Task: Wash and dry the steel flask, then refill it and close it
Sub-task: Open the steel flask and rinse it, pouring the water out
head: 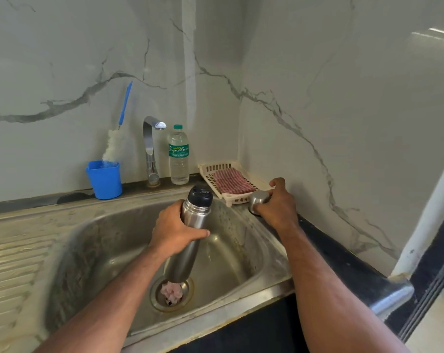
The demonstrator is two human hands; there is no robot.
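Fingers (190, 234) of the left hand (175, 228) are curled right round the upper body of the steel flask (190, 230), thumb across the front, and the flask hangs tilted over the sink (241, 253), its base down above the drain (172, 291). The black stopper (200, 196) is in the neck, so it is not open yet. I'd judge that polished steel wall as stiff and unlikely to dent under a squeeze, but slick, and more so once wet; a full wrap round the body just under the shoulder, as here, looks the safe hold, with the narrowing neck as a stop against sliding. Whether it is full or empty, I cannot tell.

Over to the right hand (277, 205): its fingers close over the steel cup lid (259, 198), which sits on the surface at the sink's edge, just beside the plastic tray (208, 168). Small, smooth, domed, so it could skid if set down wet.

In the tray lies a folded checked cloth (232, 183), handy for drying. Behind, the tap (152, 146) stands with no water visibly running, a water bottle (179, 155) right beside it, likely the refill. Further left, a blue cup (105, 180) holds a bottle brush (116, 138) leaning on the marble wall.
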